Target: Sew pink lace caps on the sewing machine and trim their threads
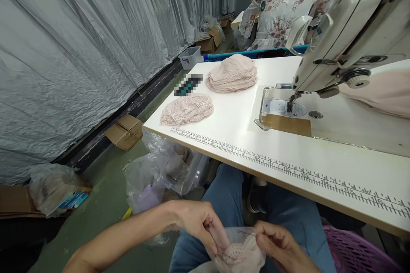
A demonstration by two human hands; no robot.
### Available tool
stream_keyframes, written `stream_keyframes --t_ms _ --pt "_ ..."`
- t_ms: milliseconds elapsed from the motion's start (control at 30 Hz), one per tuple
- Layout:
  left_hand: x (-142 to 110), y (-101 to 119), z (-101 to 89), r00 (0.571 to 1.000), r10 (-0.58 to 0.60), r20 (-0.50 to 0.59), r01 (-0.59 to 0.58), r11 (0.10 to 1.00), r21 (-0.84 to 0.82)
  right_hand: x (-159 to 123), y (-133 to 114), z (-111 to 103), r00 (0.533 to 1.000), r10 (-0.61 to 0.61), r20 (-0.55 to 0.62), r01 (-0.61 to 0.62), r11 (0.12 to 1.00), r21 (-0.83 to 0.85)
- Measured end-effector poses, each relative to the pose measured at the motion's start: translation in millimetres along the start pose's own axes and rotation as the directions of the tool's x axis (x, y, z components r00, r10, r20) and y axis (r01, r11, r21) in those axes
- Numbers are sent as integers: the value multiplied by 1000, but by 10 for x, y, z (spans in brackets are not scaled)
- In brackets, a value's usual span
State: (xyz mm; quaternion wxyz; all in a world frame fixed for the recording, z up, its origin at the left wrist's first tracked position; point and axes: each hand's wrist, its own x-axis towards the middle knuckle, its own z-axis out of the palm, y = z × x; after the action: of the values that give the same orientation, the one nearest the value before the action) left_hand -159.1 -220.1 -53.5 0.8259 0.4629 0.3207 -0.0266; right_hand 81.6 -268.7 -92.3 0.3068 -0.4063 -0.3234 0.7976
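Note:
Low in the head view, over my lap, both hands pinch a small pink lace fabric piece (237, 252). My left hand (199, 222) grips its left edge with closed fingers. My right hand (278, 243) holds the right edge, fingers curled. On the white sewing table (243, 153) lie a flat pile of pink lace pieces (187, 109) and, farther back, a taller stack of pink fabric pieces (232, 73). The sewing machine (349, 34) stands at the right, its needle above the metal plate (282, 108).
A ruler strip (288, 166) runs along the table's front edge. Plastic bags (153, 175) and cardboard boxes (124, 131) lie on the floor to the left, by a grey plastic sheet wall. A purple basket (358, 251) sits at lower right. A person in a floral top (282, 4) works behind.

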Motion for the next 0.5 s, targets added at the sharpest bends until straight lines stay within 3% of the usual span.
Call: stream_keyframes --t_ms 167,367,433,500 --pt "8 42 27 1000 -17 -11 17 1000 -2 -1 -29 30 1000 -10 6 10 1000 -8" --pt "106 90 79 960 -26 -277 23 1000 -14 6 -1 0 994 -94 48 95 995 -18" --pt "114 111 84 949 -24 -314 19 1000 -18 17 68 -52 986 -161 47 162 987 -17" --pt "111 128 90 942 -15 -336 10 1000 -16 26 148 -93 972 -233 -5 230 965 -125"
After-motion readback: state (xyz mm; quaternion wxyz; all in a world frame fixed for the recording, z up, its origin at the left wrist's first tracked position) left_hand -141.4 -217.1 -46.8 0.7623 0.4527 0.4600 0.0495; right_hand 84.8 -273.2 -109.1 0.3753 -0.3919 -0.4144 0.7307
